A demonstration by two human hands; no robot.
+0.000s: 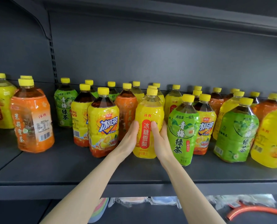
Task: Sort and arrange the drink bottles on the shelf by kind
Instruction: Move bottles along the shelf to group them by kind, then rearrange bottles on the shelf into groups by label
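Head view — close, toward shelf (53,167)

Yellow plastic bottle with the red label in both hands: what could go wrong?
The yellow plastic bottle stands close between the green-labelled plastic bottle and the yellow-labelled dark tea bottle; pulling it out may tip either. Both stand near the front edge of the dark metal shelf, so one might fall.
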